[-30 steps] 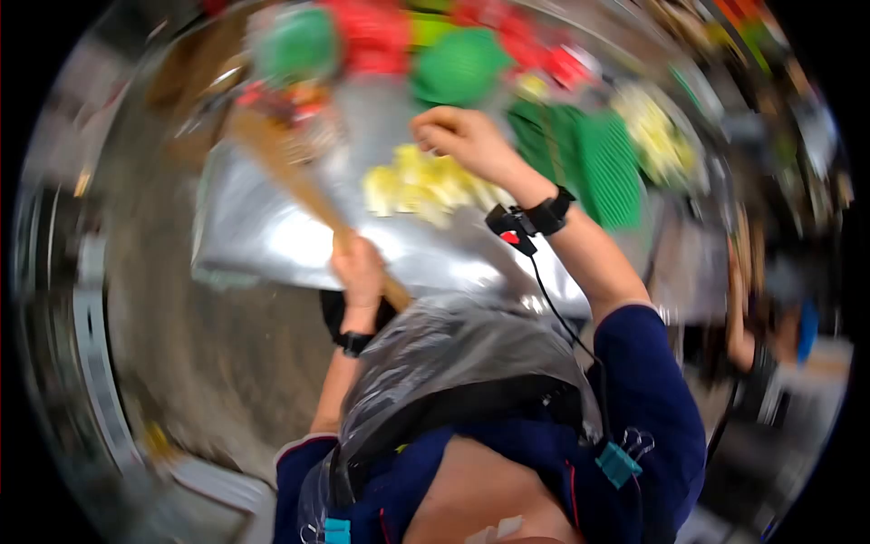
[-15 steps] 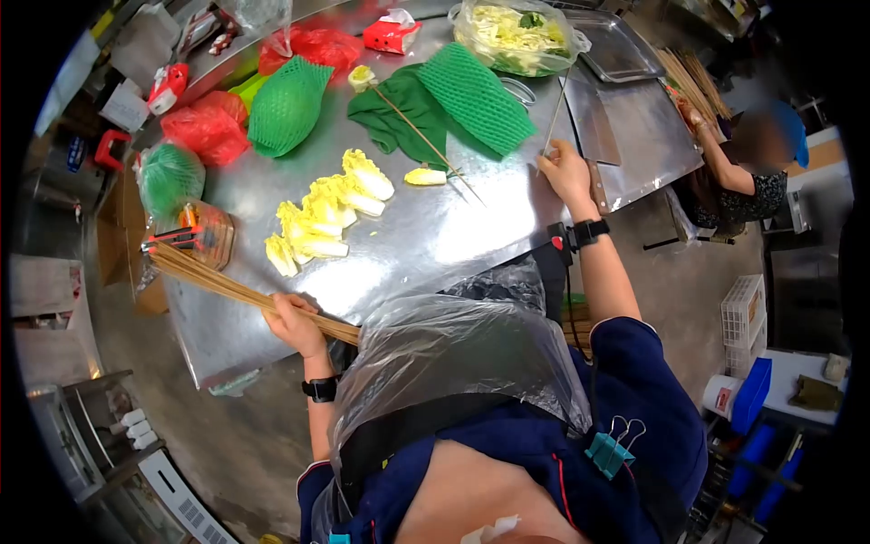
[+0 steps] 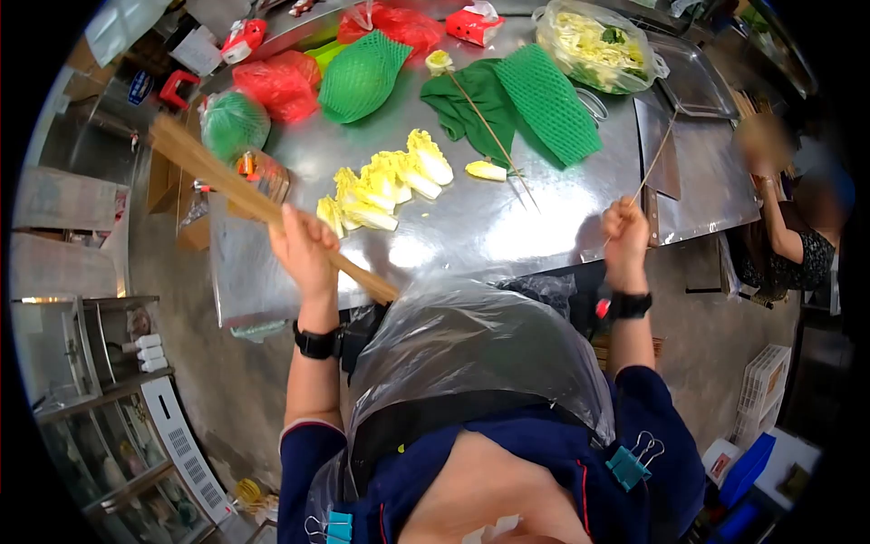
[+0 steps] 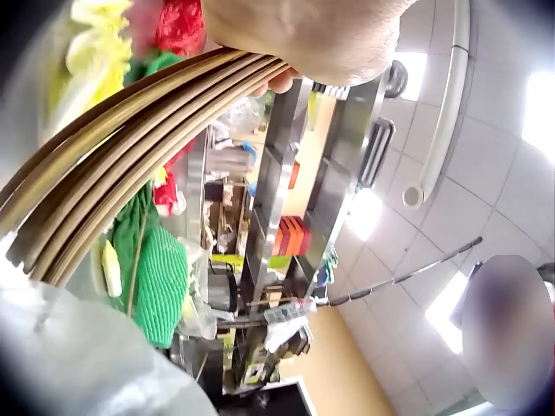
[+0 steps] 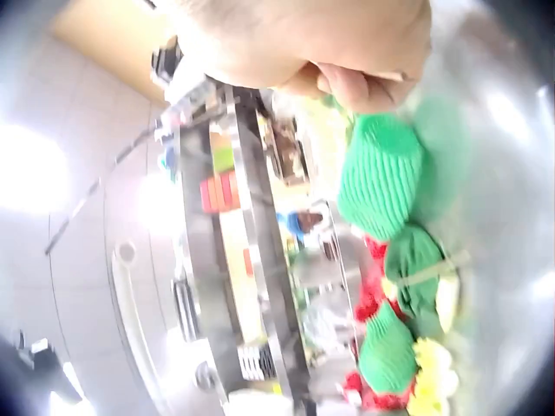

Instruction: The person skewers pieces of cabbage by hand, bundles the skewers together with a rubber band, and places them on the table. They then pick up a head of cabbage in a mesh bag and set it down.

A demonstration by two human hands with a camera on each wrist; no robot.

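Note:
My left hand (image 3: pixel 305 254) grips a bundle of long bamboo skewers (image 3: pixel 213 174), slanting up and left over the table's left corner. Close up in the left wrist view, the skewers (image 4: pixel 130 139) run out of the curled fingers. At the table's front edge on the right, my right hand (image 3: pixel 625 240) pinches a single thin skewer (image 3: pixel 657 163) that points up and away. Between the hands lies a row of yellow cabbage pieces (image 3: pixel 385 186), with one small piece (image 3: pixel 487 170) apart from it. Another skewer (image 3: pixel 494 136) lies across a green cloth (image 3: pixel 467 102), a cabbage piece (image 3: pixel 439 62) at its far end.
Green foam nets (image 3: pixel 548 104) and red plastic bags (image 3: pixel 281 86) lie along the back of the metal table (image 3: pixel 562 227). A bag of cut cabbage (image 3: pixel 594 50) and a metal tray (image 3: pixel 693 77) stand back right. A plastic container (image 3: pixel 263 181) sits at the left edge. Another person sits at the right.
My right hand has gone from above the cabbage to the right edge, where it holds one skewer now turned more upright. My left hand has lifted the bundle. The head view has shifted.

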